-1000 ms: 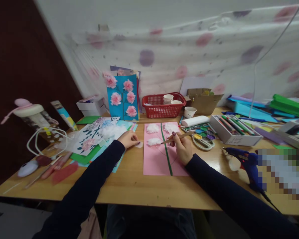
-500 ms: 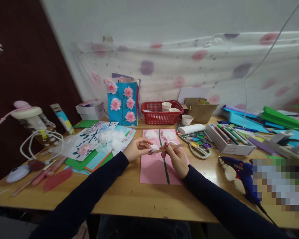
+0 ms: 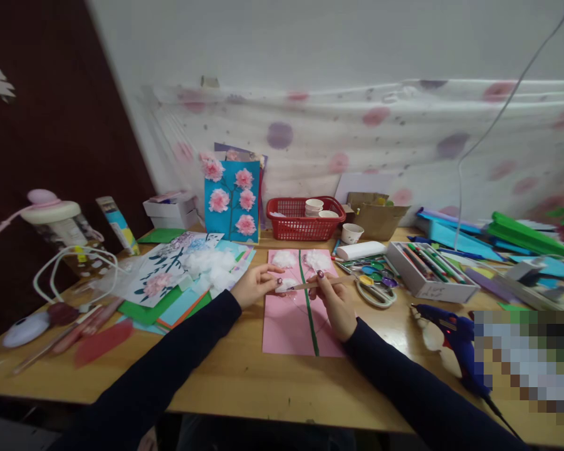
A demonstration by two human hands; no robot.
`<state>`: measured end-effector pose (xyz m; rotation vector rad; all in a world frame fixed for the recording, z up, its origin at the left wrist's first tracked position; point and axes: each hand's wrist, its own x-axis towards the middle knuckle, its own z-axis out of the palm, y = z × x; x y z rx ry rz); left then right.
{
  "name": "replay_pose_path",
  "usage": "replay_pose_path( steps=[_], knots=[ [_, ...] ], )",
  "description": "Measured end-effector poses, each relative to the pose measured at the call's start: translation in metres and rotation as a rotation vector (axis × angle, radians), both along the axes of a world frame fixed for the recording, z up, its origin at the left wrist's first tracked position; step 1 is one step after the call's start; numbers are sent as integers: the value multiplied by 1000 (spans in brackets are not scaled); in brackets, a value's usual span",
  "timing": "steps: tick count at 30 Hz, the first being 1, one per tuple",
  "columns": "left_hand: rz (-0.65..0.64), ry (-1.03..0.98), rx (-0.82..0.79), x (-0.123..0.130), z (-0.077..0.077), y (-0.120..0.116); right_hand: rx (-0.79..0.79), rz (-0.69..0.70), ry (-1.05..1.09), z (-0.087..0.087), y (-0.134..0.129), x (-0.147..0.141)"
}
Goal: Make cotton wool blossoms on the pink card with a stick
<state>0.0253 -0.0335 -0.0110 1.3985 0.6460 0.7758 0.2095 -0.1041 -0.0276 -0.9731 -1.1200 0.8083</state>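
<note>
Pink paper (image 3: 286, 326) lies on the wooden table with a green stripe (image 3: 311, 319) down it and two white cotton tufts (image 3: 284, 259) near its top. Above the paper, my right hand (image 3: 333, 304) pinches a thin flat wooden stick (image 3: 310, 285) that points left. My left hand (image 3: 256, 285) has its thumb and fingers closed on a small white cotton piece (image 3: 286, 285), which meets the stick's left end. Fine thread-like strands show over the paper beneath my hands.
Cotton (image 3: 211, 263) lies on coloured sheets at left. Behind are a blue flower picture (image 3: 230, 207) and a red basket (image 3: 305, 228). Scissors (image 3: 376, 295), a pencil box (image 3: 432, 288) and a glue gun (image 3: 451, 326) sit at right; a bottle (image 3: 66, 225) stands far left.
The view has shifted slightly. More of the white piece shows between the left fingers and the stick's left end; both hands keep nearly the same places over the paper.
</note>
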Motion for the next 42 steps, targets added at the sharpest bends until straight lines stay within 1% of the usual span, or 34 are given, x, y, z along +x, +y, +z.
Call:
replay_pose_path(
  steps=[6,11,14,17,20,24,31,36,39,42],
  knots=[
    [-13,23,28,-2,-1,2,17,-19,-36,2,0,0],
    [-30,-8,33,-1,-3,4,-3,-101,86,-5,6,7],
    [-28,4,43,-1,-4,4,-16,-50,60,-7,7,7],
    [-19,25,60,-1,-5,2,-26,19,26,-6,5,3],
    [-31,56,72,0,-5,-1,-23,61,22,-4,2,0],
    [-61,75,77,2,-3,-5,-23,74,-5,-4,2,1],
    [-114,28,68,-1,0,-5,-11,70,-67,-8,2,3],
    [-64,61,73,-1,-2,-3,-12,66,-70,-3,2,1],
    [-9,69,75,-1,-3,-1,18,-37,-60,2,5,6],
    [85,115,133,-2,-3,2,38,-134,-152,3,9,15]
  ],
)
